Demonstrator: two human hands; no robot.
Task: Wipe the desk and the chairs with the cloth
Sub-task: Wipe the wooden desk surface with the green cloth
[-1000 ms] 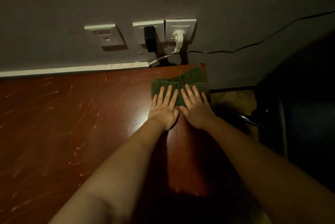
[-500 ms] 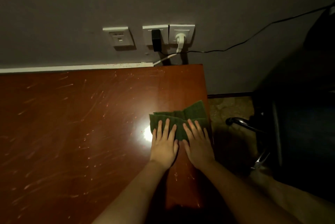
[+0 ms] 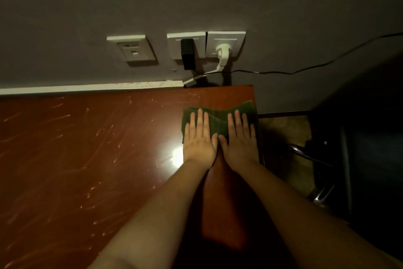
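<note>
- Both hands and the folded dark-green cloth (image 3: 219,121) are now farther out than half a second ago, near the far right corner of the scratched red-brown wooden desk (image 3: 87,159).
- The left hand (image 3: 199,140) and right hand (image 3: 239,144) press flat on it, fingers straight and slightly spread.
- The desk's wide left and the dark chair (image 3: 366,148) likely remain.
- The cloth meets the right edge, with the wall ahead and open room to the left.

The left hand (image 3: 199,139) and right hand (image 3: 239,141) are covering the near part of the cloth (image 3: 218,122). The desk (image 3: 87,159) is running off the left and bottom edges. The chair (image 3: 359,159) is sinking into shadow, with the right edge cutting it off. Both forearms are leaving at the bottom.
</note>
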